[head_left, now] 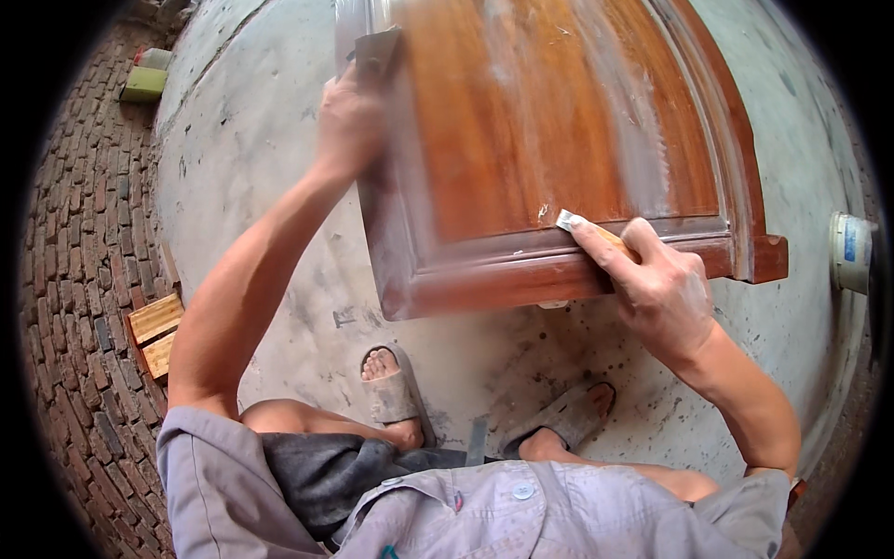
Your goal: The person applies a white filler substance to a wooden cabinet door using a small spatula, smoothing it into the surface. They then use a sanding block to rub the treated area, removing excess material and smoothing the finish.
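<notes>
- Grey concrete floor spreads under the work, edged on the left by brick paving where two small wooden blocks lie.
- A reddish-brown wooden door panel stands tilted on the floor, its lower rail just above the person's sandalled feet.
- The left hand has its fingers clenched around the panel's left edge, beside a dark pad.
- The right hand has its fingers grasping a folded piece of sandpaper, pressed against the moulding of the lower rail.
- A white tub sits at the far right.

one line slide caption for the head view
Right hand presses a putty knife to a wooden panel; left hand steadies it.
</notes>
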### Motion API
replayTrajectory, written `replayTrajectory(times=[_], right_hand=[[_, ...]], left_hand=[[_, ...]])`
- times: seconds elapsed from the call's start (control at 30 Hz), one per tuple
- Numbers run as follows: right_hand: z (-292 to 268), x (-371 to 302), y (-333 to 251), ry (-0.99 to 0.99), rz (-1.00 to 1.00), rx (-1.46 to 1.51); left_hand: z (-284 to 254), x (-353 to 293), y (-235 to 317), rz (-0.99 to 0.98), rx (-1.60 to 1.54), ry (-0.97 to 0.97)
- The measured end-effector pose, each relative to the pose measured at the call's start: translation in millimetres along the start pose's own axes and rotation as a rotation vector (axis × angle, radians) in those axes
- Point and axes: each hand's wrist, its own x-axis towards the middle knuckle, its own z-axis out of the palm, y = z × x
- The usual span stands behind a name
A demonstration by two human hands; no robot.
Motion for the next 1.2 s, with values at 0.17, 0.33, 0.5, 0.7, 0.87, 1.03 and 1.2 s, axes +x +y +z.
replayTrajectory(times=[0.17, 0.33, 0.5, 0.7, 0.87, 1.03, 1.2], right_hand=[[-1, 6, -4, -0.005, 0.008, -0.026], [4, -4, -1, 0.031, 0.016, -0.027], [3, 2, -7, -0.002, 0.026, -0.025], [6, 4, -3, 0.031, 0.028, -0.019], [-1, -5, -4, -0.037, 0.060, 0.001], [4, 16, -4, -0.009, 0.021, -0.018], [-5, -10, 5, -0.034, 0.003, 0.002]], left_hand=[[4, 1, -4, 0.068, -0.071, 0.098], [-1, -1, 16, -0.069, -0.071, 0.081], [1, -5, 5, -0.013, -0.120, 0.069], [5, 0, 7, -0.073, -0.118, 0.026], [2, -3, -1, 0.016, -0.067, 0.070], [4, -1, 2, -0.016, -0.128, 0.076], [-2, -6, 12, -0.077, -0.124, 0.071]])
